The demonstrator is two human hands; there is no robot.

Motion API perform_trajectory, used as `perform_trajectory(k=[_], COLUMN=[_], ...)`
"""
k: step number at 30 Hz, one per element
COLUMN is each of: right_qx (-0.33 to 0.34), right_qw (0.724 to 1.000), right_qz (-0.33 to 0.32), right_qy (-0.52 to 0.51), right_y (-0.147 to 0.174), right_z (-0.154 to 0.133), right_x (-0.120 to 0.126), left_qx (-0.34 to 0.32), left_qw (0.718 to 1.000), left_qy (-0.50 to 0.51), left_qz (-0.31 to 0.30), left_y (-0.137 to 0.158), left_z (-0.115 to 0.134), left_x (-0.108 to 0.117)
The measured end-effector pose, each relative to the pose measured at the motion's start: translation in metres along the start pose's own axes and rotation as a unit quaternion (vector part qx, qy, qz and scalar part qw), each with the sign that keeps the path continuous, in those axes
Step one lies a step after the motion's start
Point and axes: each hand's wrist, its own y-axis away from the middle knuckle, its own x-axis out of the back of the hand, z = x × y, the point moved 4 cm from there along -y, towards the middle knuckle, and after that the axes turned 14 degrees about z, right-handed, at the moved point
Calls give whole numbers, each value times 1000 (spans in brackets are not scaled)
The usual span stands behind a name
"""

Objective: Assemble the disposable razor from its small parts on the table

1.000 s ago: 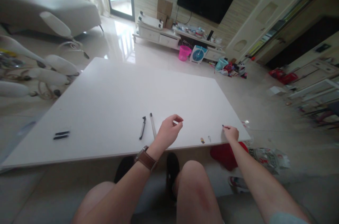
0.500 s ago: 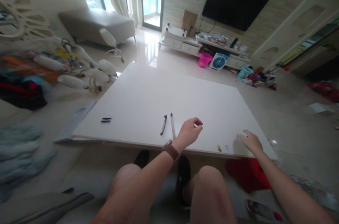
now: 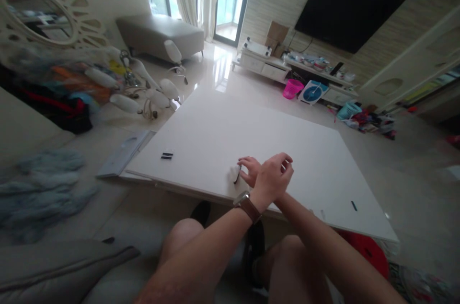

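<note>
My right hand (image 3: 249, 169) reaches left beneath my left wrist. Its fingers are apart around a slim dark tool (image 3: 236, 178) on the white tabletop (image 3: 223, 126); whether they touch it is hard to tell. My left hand (image 3: 276, 175), with a brown-strapped watch (image 3: 247, 203) on the wrist, hovers above my right forearm. Its fingers are curled together, and anything inside them is hidden. Two short black strips (image 3: 166, 156) lie at the left of the table. Another dark strip (image 3: 354, 205) lies towards the right edge, and a small clear piece (image 3: 322, 215) sits near the front.
A lamp with several white shades (image 3: 158, 98) stands at the table's far left. Grey cloth (image 3: 46, 193) lies on the floor. Beyond the table are a pink basket (image 3: 293, 88), a blue-and-white fan (image 3: 312, 92) and a low cabinet (image 3: 268, 70). A red object (image 3: 370, 251) is under the right front edge.
My right hand has swung from the table's right end across to the dark tool, crossing under my left arm. A dark strip now shows where that hand was. The view has shifted.
</note>
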Motion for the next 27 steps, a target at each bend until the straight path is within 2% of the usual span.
perform_trajectory(k=[3, 5, 8, 11, 17, 20, 24, 27], right_qx=[80, 100, 118, 126, 121, 133, 144, 133], right_qw=[993, 988, 982, 980, 976, 975, 980, 982], right_qz=[-69, -97, -128, -149, -181, -175, -125, -118], right_qy=[-53, -70, -65, -43, 11, 32, 56, 58], right_y=[-22, -34, -47, -57, -62, -60, -60, -60], right_z=[-61, -91, -123, -140, -148, -150, -151, -149], right_x=[-63, -97, -136, -162, -192, -194, -191, -191], left_qx=[-57, -93, -122, -114, -96, -92, -96, -108], left_qw=[998, 995, 990, 989, 990, 991, 991, 990], left_qy=[-7, -22, -54, -73, -65, -55, -48, -46], left_qz=[8, 23, 44, 64, 80, 83, 84, 84], left_y=[-8, -14, -25, -33, -41, -42, -41, -41], left_z=[7, 9, 8, 4, 2, 3, 4, 4], left_x=[14, 26, 43, 59, 77, 82, 85, 85])
